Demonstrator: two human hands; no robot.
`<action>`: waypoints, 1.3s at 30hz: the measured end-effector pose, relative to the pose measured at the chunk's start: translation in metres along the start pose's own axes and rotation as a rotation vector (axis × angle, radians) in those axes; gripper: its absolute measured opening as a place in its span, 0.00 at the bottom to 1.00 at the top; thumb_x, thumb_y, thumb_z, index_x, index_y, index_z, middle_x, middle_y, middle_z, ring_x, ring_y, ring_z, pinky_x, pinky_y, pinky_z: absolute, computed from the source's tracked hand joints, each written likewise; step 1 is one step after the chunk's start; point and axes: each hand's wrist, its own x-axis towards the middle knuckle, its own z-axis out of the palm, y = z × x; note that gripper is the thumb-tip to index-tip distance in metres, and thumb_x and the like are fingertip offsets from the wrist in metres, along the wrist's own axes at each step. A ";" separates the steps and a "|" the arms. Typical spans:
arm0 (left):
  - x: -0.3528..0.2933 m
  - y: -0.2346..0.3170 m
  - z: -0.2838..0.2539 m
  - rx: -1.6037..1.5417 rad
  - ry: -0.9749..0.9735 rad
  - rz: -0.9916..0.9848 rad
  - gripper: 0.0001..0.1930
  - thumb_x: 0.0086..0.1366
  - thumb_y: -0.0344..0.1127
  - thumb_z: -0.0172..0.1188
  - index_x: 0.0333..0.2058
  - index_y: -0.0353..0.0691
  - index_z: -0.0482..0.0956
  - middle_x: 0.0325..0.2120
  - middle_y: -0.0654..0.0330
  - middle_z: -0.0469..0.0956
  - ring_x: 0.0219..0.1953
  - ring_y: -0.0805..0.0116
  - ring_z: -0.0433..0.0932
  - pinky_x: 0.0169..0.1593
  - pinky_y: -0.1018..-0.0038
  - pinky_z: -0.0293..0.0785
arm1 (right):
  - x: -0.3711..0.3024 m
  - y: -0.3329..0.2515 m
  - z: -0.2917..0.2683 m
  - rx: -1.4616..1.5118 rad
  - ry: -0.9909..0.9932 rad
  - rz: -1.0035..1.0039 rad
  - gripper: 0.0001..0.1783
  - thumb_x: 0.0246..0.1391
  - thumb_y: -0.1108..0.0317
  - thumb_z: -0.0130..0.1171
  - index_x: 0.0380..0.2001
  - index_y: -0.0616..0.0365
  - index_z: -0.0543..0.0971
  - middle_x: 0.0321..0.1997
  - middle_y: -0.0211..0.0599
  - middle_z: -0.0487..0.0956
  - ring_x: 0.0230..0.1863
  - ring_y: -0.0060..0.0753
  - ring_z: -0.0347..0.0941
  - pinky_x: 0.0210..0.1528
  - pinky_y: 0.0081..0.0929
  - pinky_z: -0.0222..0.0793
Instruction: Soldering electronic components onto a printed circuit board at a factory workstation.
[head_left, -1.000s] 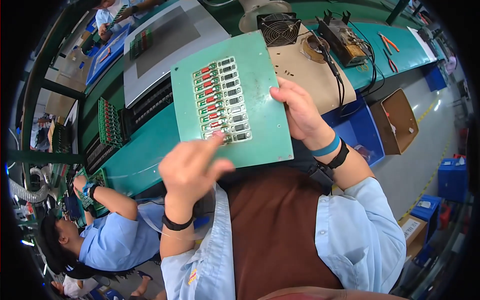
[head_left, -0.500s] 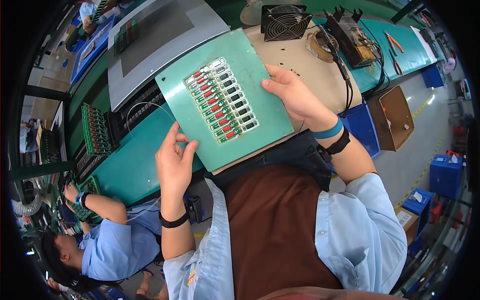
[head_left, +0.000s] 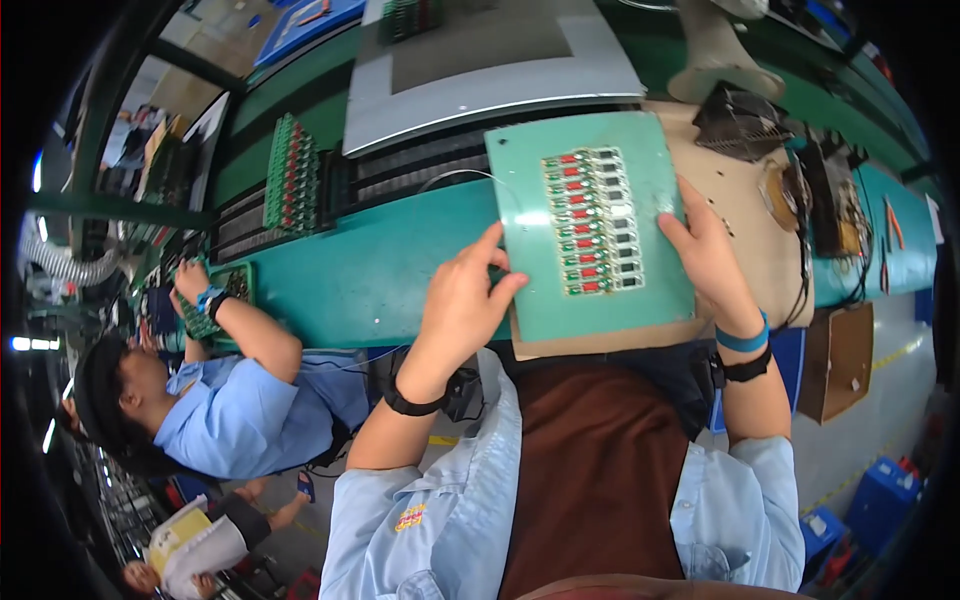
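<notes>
A flat green plate (head_left: 525,230) lies over a beige board at the bench's front edge. Set into its middle is a circuit board panel (head_left: 596,222) with rows of red and black parts. My left hand (head_left: 465,298) is at the plate's left edge, thumb near the rim and fingers curled against the side. On the opposite edge, my right hand (head_left: 712,258) grips with the thumb on top; its other fingers are partly hidden. A thin pale cord runs up to the plate's left side.
Behind the plate is a large grey panel (head_left: 480,105). A green circuit board panel (head_left: 290,180) stands upright on the rails at left. To the right are a black fan (head_left: 740,125), cables and orange-handled pliers (head_left: 893,225). A co-worker (head_left: 250,410) sits at left, handling a board.
The view has turned, and the plate now appears further right and squarer to me instead of tilted. Both hands have stayed at its edges.
</notes>
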 end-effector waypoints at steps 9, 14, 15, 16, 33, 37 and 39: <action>-0.020 0.026 -0.025 0.222 0.171 0.157 0.31 0.61 0.38 0.72 0.62 0.38 0.73 0.41 0.58 0.83 0.34 0.54 0.82 0.36 0.61 0.79 | -0.021 -0.007 -0.007 -0.309 0.128 -0.143 0.30 0.66 0.74 0.55 0.70 0.64 0.67 0.59 0.44 0.76 0.56 0.35 0.74 0.56 0.30 0.72; -0.029 0.053 -0.020 0.409 0.056 0.200 0.28 0.63 0.42 0.69 0.61 0.43 0.75 0.39 0.59 0.82 0.38 0.52 0.83 0.37 0.60 0.81 | -0.044 -0.069 0.000 -0.179 -0.100 -0.466 0.24 0.69 0.65 0.57 0.65 0.61 0.74 0.59 0.45 0.75 0.58 0.37 0.73 0.53 0.32 0.72; -0.025 0.059 -0.014 0.427 0.038 0.244 0.28 0.63 0.42 0.69 0.60 0.44 0.75 0.39 0.59 0.81 0.38 0.52 0.83 0.37 0.59 0.81 | -0.048 -0.078 0.003 -0.095 -0.243 -0.567 0.23 0.69 0.62 0.57 0.63 0.61 0.75 0.59 0.46 0.74 0.58 0.38 0.72 0.52 0.32 0.72; -0.023 0.063 -0.009 0.446 0.021 0.288 0.28 0.63 0.43 0.69 0.60 0.45 0.75 0.38 0.59 0.81 0.38 0.51 0.83 0.38 0.59 0.81 | -0.052 -0.085 0.010 -0.096 -0.238 -0.566 0.23 0.69 0.62 0.57 0.63 0.61 0.75 0.59 0.46 0.74 0.58 0.38 0.72 0.52 0.32 0.72; -0.023 0.070 -0.023 0.137 -0.117 0.204 0.45 0.54 0.36 0.78 0.70 0.43 0.67 0.39 0.59 0.84 0.22 0.71 0.75 0.31 0.72 0.75 | -0.117 -0.063 -0.048 0.539 -0.097 -0.499 0.23 0.74 0.51 0.52 0.29 0.58 0.73 0.16 0.21 0.62 0.20 0.18 0.51 0.28 0.24 0.49; -0.026 0.070 -0.028 -0.106 -0.020 0.099 0.49 0.52 0.35 0.80 0.71 0.40 0.63 0.40 0.60 0.83 0.20 0.74 0.71 0.27 0.77 0.71 | -0.128 -0.053 -0.057 0.546 -0.041 -0.441 0.21 0.74 0.55 0.52 0.30 0.60 0.74 0.18 0.22 0.65 0.20 0.16 0.53 0.27 0.21 0.50; -0.027 0.064 -0.024 -0.524 0.161 0.114 0.55 0.51 0.26 0.77 0.75 0.40 0.55 0.39 0.59 0.82 0.21 0.85 0.65 0.26 0.84 0.64 | -0.125 -0.065 -0.054 0.410 -0.048 -0.256 0.18 0.73 0.61 0.53 0.31 0.62 0.77 0.20 0.24 0.69 0.21 0.14 0.56 0.28 0.20 0.52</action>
